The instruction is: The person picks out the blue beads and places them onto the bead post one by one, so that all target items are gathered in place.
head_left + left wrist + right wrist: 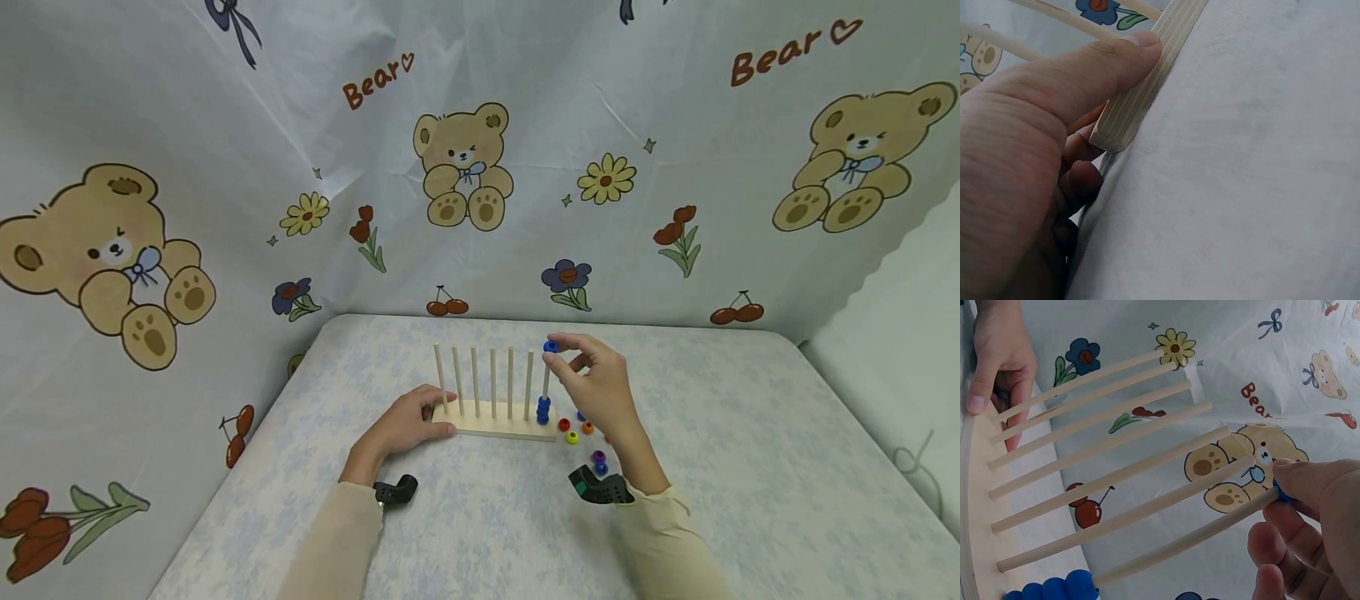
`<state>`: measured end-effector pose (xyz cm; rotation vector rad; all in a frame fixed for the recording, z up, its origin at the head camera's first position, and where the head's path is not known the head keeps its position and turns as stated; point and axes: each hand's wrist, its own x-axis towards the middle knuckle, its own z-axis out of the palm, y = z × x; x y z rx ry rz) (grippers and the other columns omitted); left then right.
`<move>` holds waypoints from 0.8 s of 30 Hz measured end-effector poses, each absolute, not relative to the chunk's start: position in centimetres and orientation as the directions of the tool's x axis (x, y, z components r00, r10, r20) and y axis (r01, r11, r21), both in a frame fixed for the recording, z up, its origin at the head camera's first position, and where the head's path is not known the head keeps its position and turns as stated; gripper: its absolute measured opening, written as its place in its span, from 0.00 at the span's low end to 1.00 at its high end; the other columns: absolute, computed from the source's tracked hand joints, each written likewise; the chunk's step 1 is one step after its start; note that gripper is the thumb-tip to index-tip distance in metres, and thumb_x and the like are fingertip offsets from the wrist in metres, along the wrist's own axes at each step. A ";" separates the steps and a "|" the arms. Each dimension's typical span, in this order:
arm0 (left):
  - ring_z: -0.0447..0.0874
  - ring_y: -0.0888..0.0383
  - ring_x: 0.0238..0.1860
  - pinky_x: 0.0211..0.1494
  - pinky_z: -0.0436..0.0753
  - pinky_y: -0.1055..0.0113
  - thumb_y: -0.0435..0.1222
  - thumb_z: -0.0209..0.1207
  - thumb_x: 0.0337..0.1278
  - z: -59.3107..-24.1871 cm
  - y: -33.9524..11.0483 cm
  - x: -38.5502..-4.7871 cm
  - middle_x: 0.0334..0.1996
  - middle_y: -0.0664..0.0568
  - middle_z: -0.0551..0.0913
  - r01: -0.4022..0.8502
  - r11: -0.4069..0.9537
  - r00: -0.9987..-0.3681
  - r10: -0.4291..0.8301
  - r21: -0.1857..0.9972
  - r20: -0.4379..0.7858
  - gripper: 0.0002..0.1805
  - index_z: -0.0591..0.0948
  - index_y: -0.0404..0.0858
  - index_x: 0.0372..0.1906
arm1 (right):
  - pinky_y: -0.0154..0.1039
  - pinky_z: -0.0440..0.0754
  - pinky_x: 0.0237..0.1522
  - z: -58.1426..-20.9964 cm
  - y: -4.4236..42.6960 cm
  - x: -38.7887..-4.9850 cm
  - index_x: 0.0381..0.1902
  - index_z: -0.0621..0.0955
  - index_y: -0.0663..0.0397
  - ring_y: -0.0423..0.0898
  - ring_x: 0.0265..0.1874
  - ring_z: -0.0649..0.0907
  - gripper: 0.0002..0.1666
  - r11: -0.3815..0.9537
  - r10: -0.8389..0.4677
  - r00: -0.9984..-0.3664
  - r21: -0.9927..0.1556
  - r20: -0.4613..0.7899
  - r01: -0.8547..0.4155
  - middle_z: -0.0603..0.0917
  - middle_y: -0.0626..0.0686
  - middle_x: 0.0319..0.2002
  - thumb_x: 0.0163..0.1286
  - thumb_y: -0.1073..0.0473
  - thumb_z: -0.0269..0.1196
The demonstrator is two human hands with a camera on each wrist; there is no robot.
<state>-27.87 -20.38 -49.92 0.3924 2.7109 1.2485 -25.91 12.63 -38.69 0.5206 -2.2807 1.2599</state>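
A pale wooden base (495, 423) with several upright pegs stands on the table. My left hand (411, 421) grips its left end, thumb (1141, 53) on the front edge and fingers behind. On the rightmost peg, several blue beads (543, 410) are stacked at the bottom. My right hand (600, 383) pinches another blue bead (551, 346) between thumb and index finger at the top of that peg. In the right wrist view this bead (1282, 491) is at the peg's tip, mostly covered by the fingers.
Loose beads lie right of the base: red (564, 425), yellow (572, 437), orange (588, 428), purple (598, 457) and blue (602, 469), with others partly hidden by the right hand and forearm. A patterned cloth (525, 275) hangs behind the table.
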 end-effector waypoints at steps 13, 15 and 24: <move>0.71 0.56 0.40 0.44 0.71 0.60 0.57 0.72 0.50 -50.0 -20.5 -28.0 0.53 0.67 0.77 0.199 0.620 -0.952 0.305 0.759 0.000 0.27 0.80 0.68 0.58 | 0.34 0.76 0.23 -38.7 12.6 -25.9 0.52 0.86 0.50 0.43 0.26 0.81 0.17 0.521 -0.097 -0.831 -0.683 0.547 -0.511 0.88 0.51 0.44 0.67 0.54 0.70; 0.71 0.56 0.40 0.44 0.71 0.60 0.56 0.72 0.50 -49.9 -20.4 -28.0 0.53 0.66 0.77 0.198 0.617 -0.952 0.307 0.762 -0.001 0.27 0.80 0.66 0.58 | 0.34 0.76 0.22 -38.8 12.6 -25.9 0.52 0.86 0.50 0.43 0.26 0.81 0.17 0.528 -0.098 -0.840 -0.687 0.534 -0.499 0.88 0.51 0.43 0.67 0.54 0.70; 0.71 0.57 0.41 0.44 0.71 0.62 0.55 0.74 0.49 -50.1 -20.4 -28.0 0.53 0.67 0.78 0.198 0.611 -0.955 0.297 0.767 0.010 0.27 0.80 0.66 0.57 | 0.35 0.75 0.21 -38.8 12.6 -25.9 0.52 0.86 0.49 0.43 0.24 0.80 0.17 0.537 -0.111 -0.853 -0.692 0.510 -0.483 0.88 0.50 0.42 0.68 0.52 0.69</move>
